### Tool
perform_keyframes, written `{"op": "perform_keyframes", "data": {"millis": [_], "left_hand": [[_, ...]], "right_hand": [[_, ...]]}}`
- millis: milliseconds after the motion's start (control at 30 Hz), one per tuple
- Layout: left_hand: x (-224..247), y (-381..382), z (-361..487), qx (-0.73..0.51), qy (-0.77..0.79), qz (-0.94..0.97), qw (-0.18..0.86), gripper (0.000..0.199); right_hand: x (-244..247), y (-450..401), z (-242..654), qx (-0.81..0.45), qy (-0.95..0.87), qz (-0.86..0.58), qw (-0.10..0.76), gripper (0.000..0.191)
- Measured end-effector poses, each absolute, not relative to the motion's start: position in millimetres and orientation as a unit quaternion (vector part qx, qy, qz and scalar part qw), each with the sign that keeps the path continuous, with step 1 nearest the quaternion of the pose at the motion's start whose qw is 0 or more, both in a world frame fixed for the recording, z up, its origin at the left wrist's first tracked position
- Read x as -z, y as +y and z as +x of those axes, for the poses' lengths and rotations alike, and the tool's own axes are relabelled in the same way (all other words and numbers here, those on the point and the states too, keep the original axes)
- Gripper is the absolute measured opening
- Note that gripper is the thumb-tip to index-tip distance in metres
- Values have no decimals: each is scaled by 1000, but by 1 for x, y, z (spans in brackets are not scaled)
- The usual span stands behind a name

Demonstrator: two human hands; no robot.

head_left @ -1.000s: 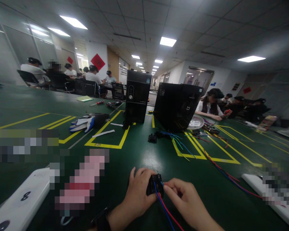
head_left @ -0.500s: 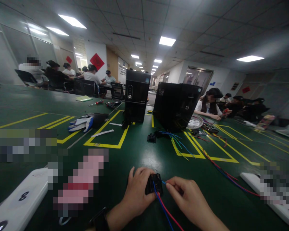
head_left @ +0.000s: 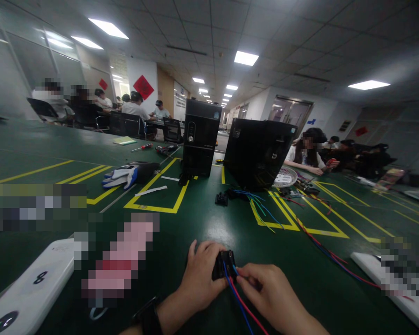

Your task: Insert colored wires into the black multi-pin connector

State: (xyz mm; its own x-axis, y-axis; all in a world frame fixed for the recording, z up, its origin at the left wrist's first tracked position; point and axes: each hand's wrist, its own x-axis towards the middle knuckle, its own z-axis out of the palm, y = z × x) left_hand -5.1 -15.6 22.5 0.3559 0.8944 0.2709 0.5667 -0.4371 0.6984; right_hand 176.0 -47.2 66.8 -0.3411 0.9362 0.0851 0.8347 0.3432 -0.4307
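My left hand (head_left: 204,272), a dark watch on its wrist, grips a small black connector block (head_left: 226,261) from the left, low in the middle of the view. Blue and red wires (head_left: 238,298) run from the block down toward the table's front edge. On the block's right side, my right hand (head_left: 265,288) pinches a short blue wire (head_left: 235,269) between thumb and forefinger. The tip of that wire meets the block's right part; whether it is inside cannot be made out.
Two black computer cases (head_left: 201,139) stand ahead on the green table (head_left: 195,223). Another black connector (head_left: 221,199) and loose wires lie before them. Gloves (head_left: 122,177) are at left, white devices (head_left: 31,284) at both sides. A person (head_left: 309,149) sits at right.
My right hand has moved slightly left, bringing the short blue wire against the block. My left hand keeps its hold, and the whole view has shifted a little.
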Motion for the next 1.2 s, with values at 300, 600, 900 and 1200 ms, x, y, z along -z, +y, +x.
{"op": "perform_keyframes", "data": {"millis": [300,600,900,1200], "left_hand": [[-22,-15,-6,-327,468,781,252,43],[-23,-16,-6,-331,465,781,254,41],[-25,-15,-5,-334,463,776,269,43],[-23,-17,-5,-336,462,775,269,44]], "right_hand": [[-71,-47,181,-143,-784,-578,178,24],[-63,-49,172,-165,-798,-522,251,24],[-71,-45,183,-132,-820,-534,158,16],[-71,-45,186,-132,-802,-540,219,19]]}}
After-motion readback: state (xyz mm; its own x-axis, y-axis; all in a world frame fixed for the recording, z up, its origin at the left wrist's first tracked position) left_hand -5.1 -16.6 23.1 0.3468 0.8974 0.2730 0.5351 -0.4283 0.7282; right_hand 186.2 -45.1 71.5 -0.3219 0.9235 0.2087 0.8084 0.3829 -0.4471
